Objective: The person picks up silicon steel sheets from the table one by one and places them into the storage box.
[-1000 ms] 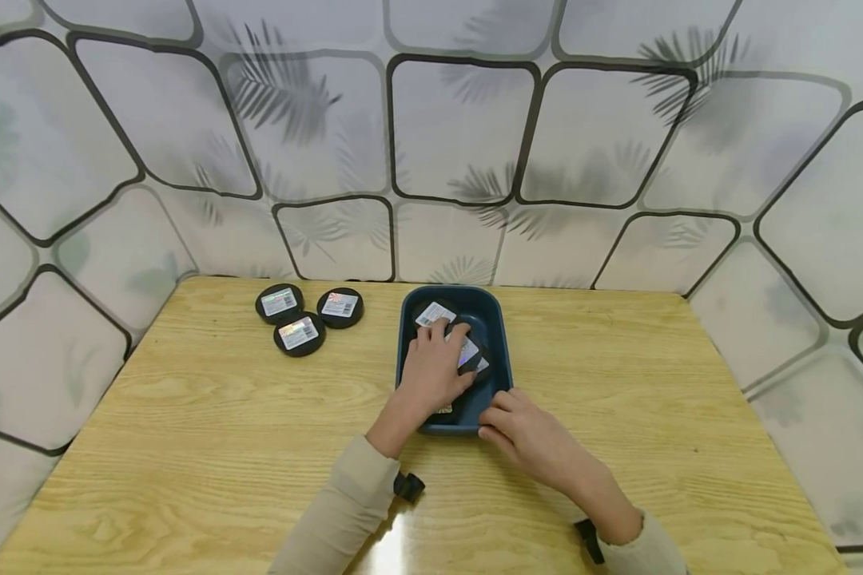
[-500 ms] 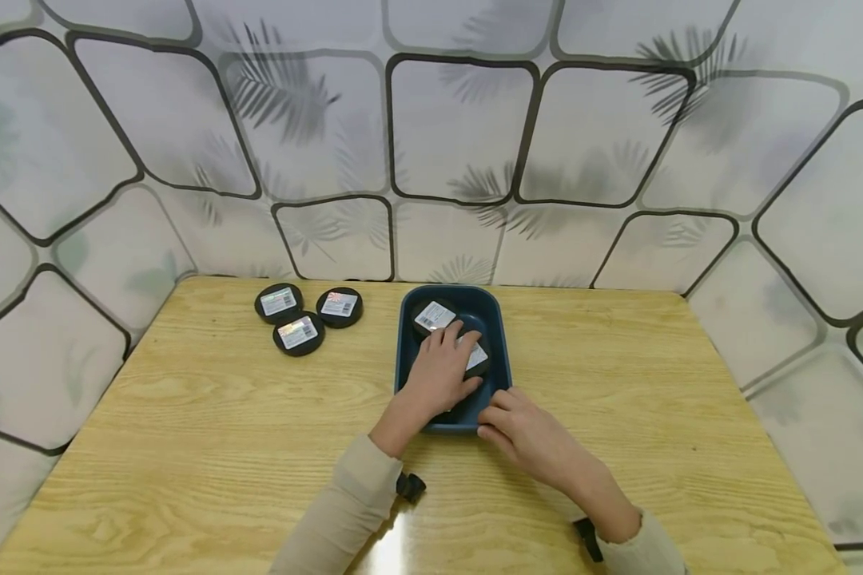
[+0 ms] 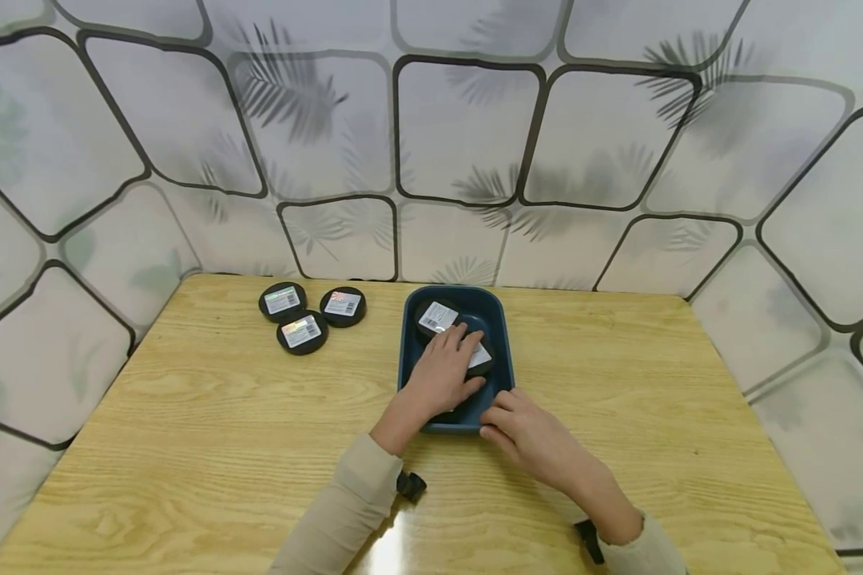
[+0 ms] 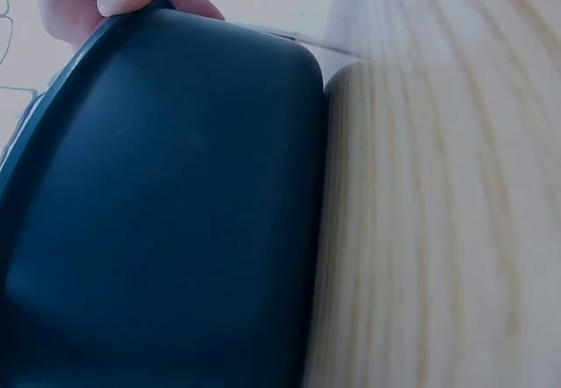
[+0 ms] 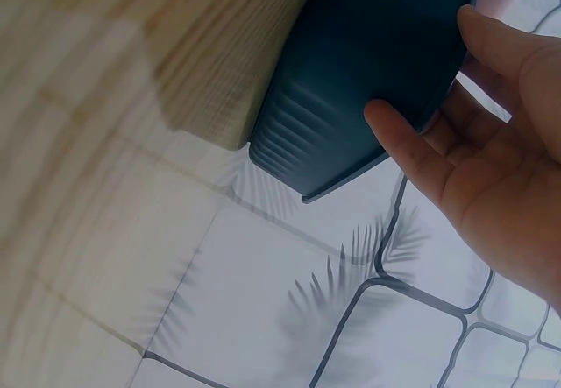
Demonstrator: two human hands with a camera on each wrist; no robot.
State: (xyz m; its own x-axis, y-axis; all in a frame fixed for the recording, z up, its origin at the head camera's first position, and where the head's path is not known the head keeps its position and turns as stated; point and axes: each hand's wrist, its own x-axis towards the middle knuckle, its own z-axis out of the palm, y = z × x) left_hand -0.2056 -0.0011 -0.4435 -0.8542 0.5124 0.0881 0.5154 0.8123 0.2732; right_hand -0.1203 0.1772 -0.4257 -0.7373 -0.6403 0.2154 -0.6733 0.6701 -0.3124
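A dark blue tray (image 3: 503,343) holds several flat, round black discs with white labels. My left hand (image 3: 435,379) reaches inside from the near left. Its fingers and thumb span one labelled black disc (image 3: 480,361), which the hand partly covers. Another labelled disc (image 3: 436,317) lies just beyond the fingertips in the tray. At the near right corner, my right hand (image 3: 535,435) grips the tray's rim; the right wrist view shows its fingers (image 5: 408,147) against the outer wall. The left wrist view shows mostly the tray's side (image 4: 166,204), without the left hand's grasp.
Three more labelled black discs (image 3: 302,334) lie close together on the wooden table (image 3: 244,447), left of the tray. A patterned pale curtain (image 3: 467,128) rises behind the table's back edge and along the sides.
Over the first half second my left fingers shifted slightly right and the disc under them settled flatter, covering another label. Since then the hands have barely moved. My right hand stays on the rim.
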